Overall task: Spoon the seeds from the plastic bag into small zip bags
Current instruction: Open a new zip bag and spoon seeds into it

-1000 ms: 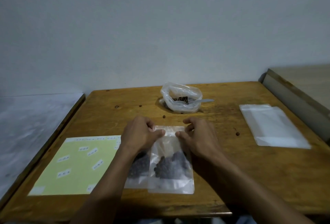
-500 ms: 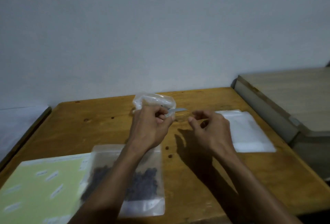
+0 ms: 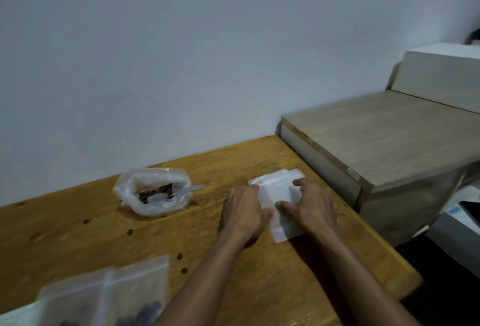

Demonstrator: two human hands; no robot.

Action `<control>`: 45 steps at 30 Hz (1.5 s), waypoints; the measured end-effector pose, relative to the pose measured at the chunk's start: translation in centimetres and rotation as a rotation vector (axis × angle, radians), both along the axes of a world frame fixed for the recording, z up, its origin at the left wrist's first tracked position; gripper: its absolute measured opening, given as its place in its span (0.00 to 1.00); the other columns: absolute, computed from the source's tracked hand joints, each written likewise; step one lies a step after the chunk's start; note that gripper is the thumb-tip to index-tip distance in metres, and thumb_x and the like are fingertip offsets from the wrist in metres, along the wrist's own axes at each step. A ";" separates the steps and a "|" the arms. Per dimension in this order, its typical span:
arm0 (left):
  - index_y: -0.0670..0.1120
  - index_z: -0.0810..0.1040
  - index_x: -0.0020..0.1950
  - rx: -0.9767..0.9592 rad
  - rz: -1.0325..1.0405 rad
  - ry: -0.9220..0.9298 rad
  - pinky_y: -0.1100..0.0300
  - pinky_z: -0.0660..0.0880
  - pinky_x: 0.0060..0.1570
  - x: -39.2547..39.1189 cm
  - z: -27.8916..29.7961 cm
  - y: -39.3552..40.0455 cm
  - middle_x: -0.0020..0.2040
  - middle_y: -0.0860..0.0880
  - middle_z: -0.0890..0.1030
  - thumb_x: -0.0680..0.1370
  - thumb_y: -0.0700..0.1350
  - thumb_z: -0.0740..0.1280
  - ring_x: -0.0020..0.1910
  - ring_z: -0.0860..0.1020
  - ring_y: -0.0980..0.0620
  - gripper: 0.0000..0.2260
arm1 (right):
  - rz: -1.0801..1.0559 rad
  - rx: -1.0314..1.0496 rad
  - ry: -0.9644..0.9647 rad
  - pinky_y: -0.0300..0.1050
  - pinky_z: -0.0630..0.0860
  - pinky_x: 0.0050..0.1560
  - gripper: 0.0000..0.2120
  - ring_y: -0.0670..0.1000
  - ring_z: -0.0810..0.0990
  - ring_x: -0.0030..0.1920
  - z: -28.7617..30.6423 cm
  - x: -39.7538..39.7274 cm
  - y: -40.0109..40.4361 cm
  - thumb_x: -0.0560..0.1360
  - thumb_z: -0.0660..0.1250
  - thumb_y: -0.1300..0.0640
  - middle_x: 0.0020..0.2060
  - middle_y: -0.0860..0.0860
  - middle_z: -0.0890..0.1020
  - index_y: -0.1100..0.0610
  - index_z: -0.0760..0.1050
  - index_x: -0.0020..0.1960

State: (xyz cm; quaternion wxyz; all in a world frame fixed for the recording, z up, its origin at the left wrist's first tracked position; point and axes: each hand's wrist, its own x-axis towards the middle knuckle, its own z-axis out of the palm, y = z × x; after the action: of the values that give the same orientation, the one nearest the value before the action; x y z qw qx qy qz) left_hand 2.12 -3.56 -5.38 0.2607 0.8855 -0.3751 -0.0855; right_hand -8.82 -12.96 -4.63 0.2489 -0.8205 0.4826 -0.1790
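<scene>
Left hand: palm down on the table, fingers nearly straight, tips at the left edge of the stack of empty zip bags. Whether it pinches a bag cannot be told.

Right hand: palm down over the right half of the same stack, fingers spread and lightly bent, thumb on the white plastic, pressing or feeling rather than gripping. No single bag is lifted.

Stack: near the table's right edge, towards the far right corner; long axis runs from the near edge towards the wall, slightly skewed. It lies directly under and between both hands; the right hand covers more of it. Judged step: peeling one bag off the top; the left fingertips sit at the edge where that would start.

Seed bag: open, near the far edge, well left of the hands; dark seeds inside. Spoon: lying in it, handle pointing right towards the left hand, the nearer one.

Filled bags: two, at the near left, cut off by the frame and blurred; contents dark, indistinct. Number of sheets in the stack: not discernible. A few loose seeds dot the table.
</scene>
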 end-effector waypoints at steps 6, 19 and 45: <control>0.53 0.64 0.72 -0.253 0.075 0.249 0.45 0.81 0.56 0.7 0.8 0.5 0.66 0.51 0.76 0.71 0.57 0.74 0.63 0.76 0.47 0.34 | -0.024 0.355 -0.542 0.54 0.82 0.50 0.14 0.52 0.81 0.50 2.7 -1.0 -0.2 0.78 0.70 0.60 0.52 0.50 0.81 0.50 0.77 0.62; 0.37 0.81 0.46 -0.826 0.264 0.512 0.49 0.82 0.42 4.9 10.0 11.1 0.38 0.41 0.86 0.78 0.41 0.72 0.38 0.82 0.48 0.07 | 0.398 0.570 -0.741 0.45 0.81 0.46 0.20 0.48 0.82 0.50 7.1 4.1 6.6 0.74 0.75 0.60 0.53 0.51 0.82 0.50 0.77 0.64; 0.37 0.79 0.40 -0.807 0.288 0.295 0.37 0.79 0.48 7.6 12.3 23.5 0.36 0.39 0.79 0.80 0.40 0.69 0.37 0.76 0.49 0.10 | 0.827 0.936 -0.672 0.48 0.81 0.42 0.06 0.54 0.85 0.50 10.7 12.1 18.3 0.77 0.71 0.59 0.48 0.55 0.87 0.58 0.83 0.53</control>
State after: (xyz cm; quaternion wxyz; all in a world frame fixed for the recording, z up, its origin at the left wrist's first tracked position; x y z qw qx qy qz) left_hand 9.72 19.93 6.88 0.6451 0.7344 -0.2100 -0.0206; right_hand 3.30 5.29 6.02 0.7582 -0.6438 0.0548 -0.0872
